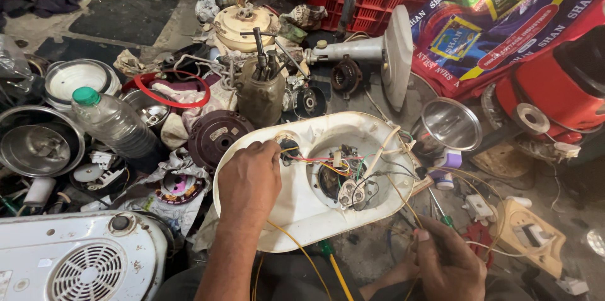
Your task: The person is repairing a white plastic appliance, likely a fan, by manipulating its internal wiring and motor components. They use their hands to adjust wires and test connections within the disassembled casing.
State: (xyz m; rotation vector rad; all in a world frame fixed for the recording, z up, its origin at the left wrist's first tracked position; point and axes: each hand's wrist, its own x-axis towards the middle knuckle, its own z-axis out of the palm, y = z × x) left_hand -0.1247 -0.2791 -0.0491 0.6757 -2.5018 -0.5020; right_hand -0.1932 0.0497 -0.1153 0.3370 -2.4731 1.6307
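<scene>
Left hand (249,181) rests on the rim of the cream oval plastic appliance housing (277,213), fingers curled together and pressed toward the small dark round opening (288,148) at about one o'clock from the knuckles; whether the fingertips pinch a wire there or only touch the edge cannot be told, since the back of the hand covers them. Right hand (444,257) sits low at about four o'clock from the housing, off its lower right edge, fingers closed on a bundle of thin yellow and pale wires (403,200) that run up from it toward eleven o'clock into the round central cavity (343,178), where red, yellow, green and white leads meet a small grey terminal block (348,193).

The housing lies across the person's lap above the floor, its long axis running from eight o'clock to two o'clock. Its wiring cavity lies at three o'clock from the left hand and at eleven o'clock from the right hand; the left hand is the nearer of the two.

A green-handled screwdriver (331,260) lies under the housing's lower edge, mostly covered, with a yellow wire (296,244) crossing beside it. What the wires join to inside the cavity is too tangled to make out, and the forearms are cut off by the bottom edge. A clear plastic bottle with a green cap (110,121) lies at ten o'clock.
</scene>
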